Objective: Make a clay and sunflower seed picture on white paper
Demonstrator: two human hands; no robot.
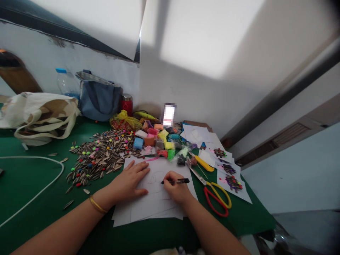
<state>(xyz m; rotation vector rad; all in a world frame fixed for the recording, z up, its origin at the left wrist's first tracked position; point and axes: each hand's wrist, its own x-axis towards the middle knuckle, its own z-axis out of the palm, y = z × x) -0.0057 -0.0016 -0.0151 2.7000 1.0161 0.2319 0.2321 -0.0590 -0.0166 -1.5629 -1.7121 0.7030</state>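
Note:
My right hand (175, 187) is closed round a black pen (183, 181), its tip at the paper. Under both hands lies a small stack of white paper (151, 209), the top sheet bearing faint drawn lines. My left hand (130, 182) rests flat on the left part of the sheet, fingers spread, with a gold bracelet (97, 204) on the wrist. Just right of the paper are scissors (212, 189) with one red and one yellow handle loop, and a yellow utility knife (204, 163). Left of the paper spreads a heap of striped sunflower seeds (103, 156) mixed with small coloured balls.
Behind the paper lie many coloured clay packets (159, 140). Sheets with seed designs (232, 182) lie at the right edge. A phone (169, 114), red flask (126, 104), blue bag (101, 97) and cream tote (45, 118) stand at the back; a white cable (60, 173) curves left.

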